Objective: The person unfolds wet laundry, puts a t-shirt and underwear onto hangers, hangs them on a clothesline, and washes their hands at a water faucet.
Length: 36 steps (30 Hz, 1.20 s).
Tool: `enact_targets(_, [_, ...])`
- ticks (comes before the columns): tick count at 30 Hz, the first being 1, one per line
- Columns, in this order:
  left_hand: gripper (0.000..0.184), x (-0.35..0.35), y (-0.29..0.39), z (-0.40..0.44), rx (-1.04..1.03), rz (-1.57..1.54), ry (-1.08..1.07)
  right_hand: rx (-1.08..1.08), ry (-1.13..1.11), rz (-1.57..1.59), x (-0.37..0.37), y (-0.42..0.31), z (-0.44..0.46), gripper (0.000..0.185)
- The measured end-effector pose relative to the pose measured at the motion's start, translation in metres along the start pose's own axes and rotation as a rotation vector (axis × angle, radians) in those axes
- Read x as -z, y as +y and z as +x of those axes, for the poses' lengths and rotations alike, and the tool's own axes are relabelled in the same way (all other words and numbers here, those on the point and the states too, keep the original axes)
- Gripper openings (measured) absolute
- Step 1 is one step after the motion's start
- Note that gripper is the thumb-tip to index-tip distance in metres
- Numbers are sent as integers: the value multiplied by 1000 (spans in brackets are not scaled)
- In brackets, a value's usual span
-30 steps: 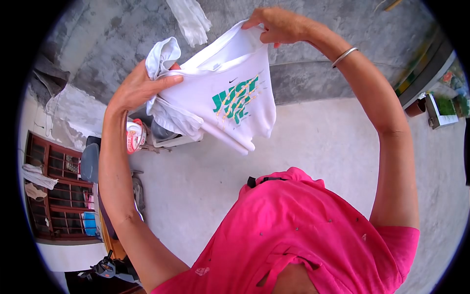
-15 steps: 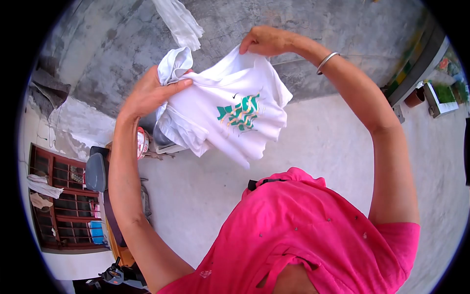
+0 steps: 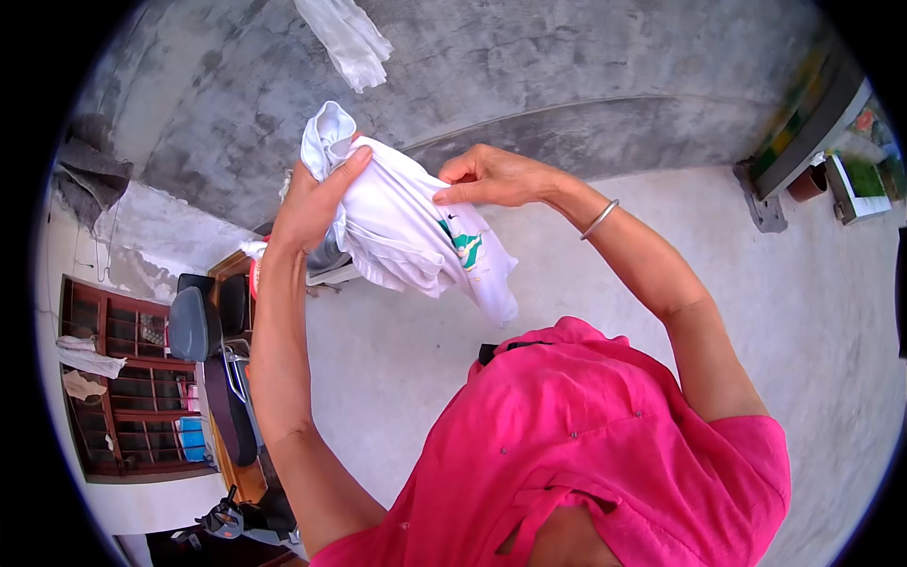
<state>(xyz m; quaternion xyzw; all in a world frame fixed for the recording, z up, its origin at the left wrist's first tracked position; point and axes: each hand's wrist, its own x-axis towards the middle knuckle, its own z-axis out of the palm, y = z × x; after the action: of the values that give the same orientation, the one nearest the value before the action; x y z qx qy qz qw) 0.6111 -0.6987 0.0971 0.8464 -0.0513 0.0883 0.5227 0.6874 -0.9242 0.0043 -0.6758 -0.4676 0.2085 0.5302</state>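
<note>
A white T-shirt (image 3: 402, 222) with a green and yellow print hangs bunched in front of me. My left hand (image 3: 316, 200) is closed around its gathered cloth, thumb on top, and a rolled end of fabric sticks up above the fist. At the shirt's right edge is my right hand (image 3: 505, 177), a silver bangle on its wrist. Its thumb and forefinger curl together at the cloth and appear to pinch it. Folds hide part of the print.
Another white cloth (image 3: 348, 42) hangs by the grey wall (image 3: 529, 66). At left are a barred window (image 3: 132, 378), a grey-backed chair (image 3: 189, 329) and part of a scooter (image 3: 227, 518). Planters (image 3: 855, 189) stand at far right on the concrete floor (image 3: 586, 274).
My right hand has come down and inward, closer to my left hand. The shirt, spread wide before, is now gathered and narrower, with less of the print showing.
</note>
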Motion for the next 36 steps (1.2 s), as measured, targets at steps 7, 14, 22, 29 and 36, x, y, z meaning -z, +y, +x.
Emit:
enact_targets(7, [48, 4, -29, -16, 152, -311, 15, 76, 62, 141, 0, 2, 12, 31])
enact_targets(14, [55, -7, -48, -21, 102, -192, -182, 110, 172, 42, 8, -23, 13, 30])
enact_targets(22, [30, -13, -51, -8, 66, -403, -137, 78, 222, 47, 24, -31, 17, 30])
enact_targets(29, [30, -24, -65, 3, 45, -527, -69, 159, 290, -128, 29, -26, 24, 41])
enact_targets(36, [53, -30, -53, -2, 7, -462, -192, 213, 308, -169, 36, -47, 38, 38])
